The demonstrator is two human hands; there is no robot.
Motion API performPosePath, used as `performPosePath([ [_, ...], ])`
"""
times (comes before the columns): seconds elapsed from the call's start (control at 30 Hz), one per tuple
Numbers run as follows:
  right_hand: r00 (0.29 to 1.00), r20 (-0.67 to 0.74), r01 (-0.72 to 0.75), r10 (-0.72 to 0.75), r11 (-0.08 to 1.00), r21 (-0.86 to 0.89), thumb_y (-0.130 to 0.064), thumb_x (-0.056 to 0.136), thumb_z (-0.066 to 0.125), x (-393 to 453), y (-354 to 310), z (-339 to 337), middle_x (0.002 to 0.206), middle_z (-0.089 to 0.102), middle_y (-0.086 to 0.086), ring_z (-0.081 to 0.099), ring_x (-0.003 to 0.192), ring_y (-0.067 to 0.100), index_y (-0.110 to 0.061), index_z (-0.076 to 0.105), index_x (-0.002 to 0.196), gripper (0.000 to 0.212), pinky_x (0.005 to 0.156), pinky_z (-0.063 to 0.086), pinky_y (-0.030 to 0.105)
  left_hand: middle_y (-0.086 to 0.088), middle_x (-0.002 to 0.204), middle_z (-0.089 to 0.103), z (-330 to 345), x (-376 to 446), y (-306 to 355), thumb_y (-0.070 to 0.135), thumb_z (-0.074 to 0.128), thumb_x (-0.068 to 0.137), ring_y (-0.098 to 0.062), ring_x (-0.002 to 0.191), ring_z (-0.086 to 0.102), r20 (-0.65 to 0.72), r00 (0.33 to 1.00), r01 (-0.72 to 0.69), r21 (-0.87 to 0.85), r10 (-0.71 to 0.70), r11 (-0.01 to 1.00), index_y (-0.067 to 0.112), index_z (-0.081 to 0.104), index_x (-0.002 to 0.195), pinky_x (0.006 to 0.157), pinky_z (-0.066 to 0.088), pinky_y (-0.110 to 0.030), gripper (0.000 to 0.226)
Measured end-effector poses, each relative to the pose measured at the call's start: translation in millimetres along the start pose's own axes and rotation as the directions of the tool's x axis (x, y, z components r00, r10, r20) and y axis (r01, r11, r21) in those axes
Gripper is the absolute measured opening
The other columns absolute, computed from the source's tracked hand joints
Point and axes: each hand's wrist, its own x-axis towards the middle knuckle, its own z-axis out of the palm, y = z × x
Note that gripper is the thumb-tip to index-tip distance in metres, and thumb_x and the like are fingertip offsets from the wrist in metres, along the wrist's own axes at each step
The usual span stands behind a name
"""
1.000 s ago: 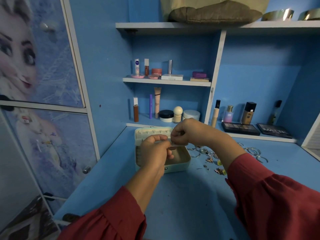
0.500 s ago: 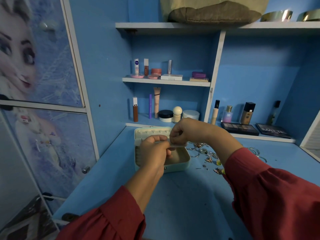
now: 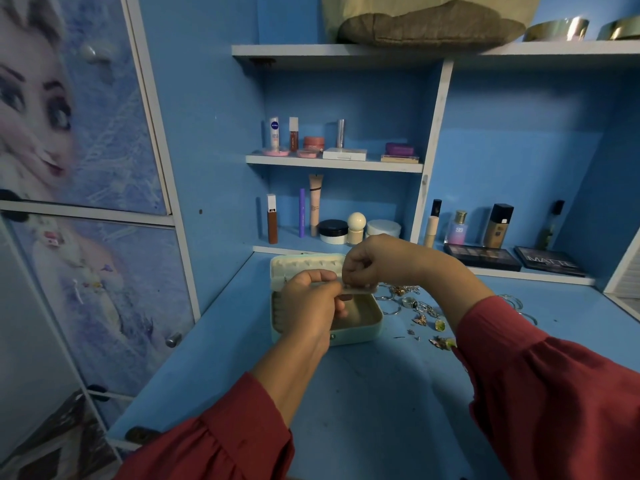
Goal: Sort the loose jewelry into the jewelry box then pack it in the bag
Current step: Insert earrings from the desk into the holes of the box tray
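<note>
From the head camera, both hands met over the open mint-green jewelry box (image 3: 360,327), which sat on the blue desk (image 3: 363,403) with its lid (image 3: 304,266) tipped back behind them. The left hand (image 3: 311,306) had its fingers curled, its grip pinching one end of a small pale strip (image 3: 360,290), seemingly a card or insert; what it carried was too small to tell. The right hand (image 3: 377,263) was curled too, its fingertips nipping the same strip from above, probably to work a piece onto or off it while the other hand steadied it. Holding it directly above the box's beige tray looked deliberate, so anything dropped would land inside. Just right of the right grip, the loose jewelry (image 3: 420,311) lay scattered on the desk: rings, hoops and small gold pieces, with more hoops (image 3: 512,301) beyond the red sleeve (image 3: 554,393). Sorting seemed far from finished. A brownish bag (image 3: 429,24), possibly the one meant for packing, rested on the top shelf, well above both hands.
</note>
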Motion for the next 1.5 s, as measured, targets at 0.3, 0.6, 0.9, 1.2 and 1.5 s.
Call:
performPosePath([
  [0.3, 1.000, -0.009, -0.009, 0.009, 1.000, -0.029, -0.020, 0.089, 0.063, 3, 0, 3, 0.069, 0.059, -0.016, 0.053, 0.063, -0.001, -0.023, 0.067, 0.085, 0.007, 0.063, 0.042, 0.017, 0.000, 0.043, 0.059, -1, -1, 1, -0.007, 0.058, 0.083, -0.008, 0.038, 0.047, -0.002, 1.000, 0.008, -0.008, -0.008, 1.000, 0.009, 0.060, 0.084, 0.044, 0.047, -0.024, 0.016],
  [0.6, 1.000, 0.001, -0.001, 0.002, 0.995, -0.095, -0.020, 0.089, 0.063, 5, -2, 4, 0.067, 0.057, -0.016, 0.051, 0.062, 0.003, -0.026, 0.065, 0.081, 0.010, 0.057, 0.037, 0.016, -0.001, 0.044, 0.058, -1, -2, 2, -0.008, 0.058, 0.083, -0.016, 0.050, 0.055, 0.015, 1.000, 0.023, -0.013, -0.023, 1.000, 0.010, 0.059, 0.082, 0.042, 0.046, -0.023, 0.018],
  [0.9, 0.997, -0.072, 0.032, -0.037, 0.996, -0.079, -0.024, 0.092, 0.060, -4, 7, 9, 0.081, 0.061, -0.017, 0.054, 0.073, -0.002, -0.019, 0.071, 0.098, 0.013, 0.066, 0.042, 0.011, -0.010, 0.061, 0.065, -1, 1, 1, -0.005, 0.060, 0.082, -0.013, 0.045, 0.055, 0.008, 1.000, 0.021, 0.018, -0.021, 1.000, 0.010, 0.060, 0.083, 0.044, 0.048, -0.024, 0.015],
  [1.2, 0.947, -0.320, 0.087, 0.027, 0.938, 0.336, 0.002, 0.084, 0.055, -28, 26, 32, 0.099, 0.068, -0.015, 0.059, 0.090, -0.008, -0.025, 0.070, 0.097, 0.034, 0.075, 0.044, 0.008, -0.012, 0.071, 0.069, 4, 5, 3, 0.006, 0.056, 0.091, -0.013, 0.045, 0.061, 0.044, 0.994, -0.097, 0.008, 0.096, 0.995, 0.009, 0.056, 0.096, 0.051, 0.054, -0.027, 0.006],
  [1.5, 0.836, -0.547, 0.081, -0.051, 0.996, 0.030, -0.017, 0.087, 0.066, -15, 14, 50, 0.101, 0.069, -0.007, 0.061, 0.096, 0.009, -0.021, 0.073, 0.100, 0.016, 0.085, 0.046, 0.024, -0.004, 0.065, 0.070, 0, 16, -6, 0.015, 0.065, 0.084, -0.013, 0.051, 0.061, -0.029, 0.991, -0.128, 0.027, 0.128, 0.991, 0.027, 0.057, 0.086, 0.055, 0.049, -0.029, 0.014],
])
